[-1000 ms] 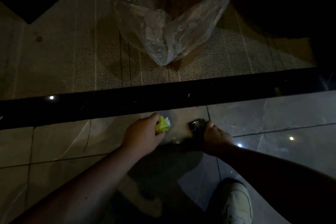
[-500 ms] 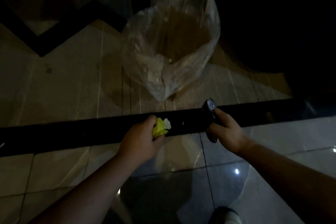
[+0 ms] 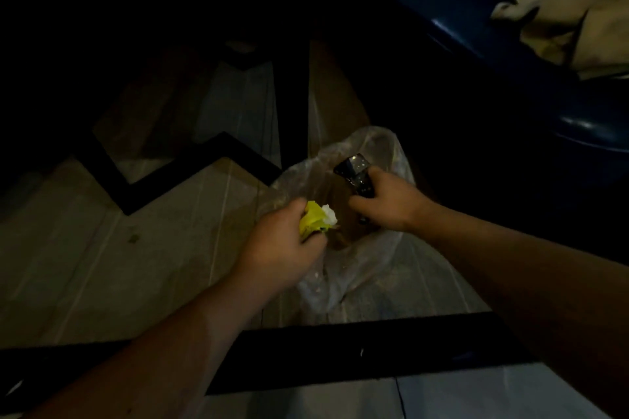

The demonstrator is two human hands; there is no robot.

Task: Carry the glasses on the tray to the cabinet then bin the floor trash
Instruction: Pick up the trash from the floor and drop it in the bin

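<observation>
A clear plastic bin bag (image 3: 354,272) lines a brown bin on the carpet, its mouth open upward. My left hand (image 3: 282,248) is shut on a crumpled yellow and white wrapper (image 3: 318,219), held over the bag's left rim. My right hand (image 3: 388,202) grips a dark shiny wrapper (image 3: 354,171) above the bag's far side. Both pieces of trash are over the bag's opening. No glasses, tray or cabinet are in view.
The room is dim. A black floor strip (image 3: 340,354) divides the carpet from glossy tiles near me. A dark blue seat (image 3: 510,85) with a pale cloth (image 3: 571,17) on it stands at the upper right. A black zigzag band (image 3: 177,167) crosses the carpet.
Both hands rose from the tiles, crossed the black strip and now hold their trash over the bag's mouth. The view has tilted forward, showing the blue seat.
</observation>
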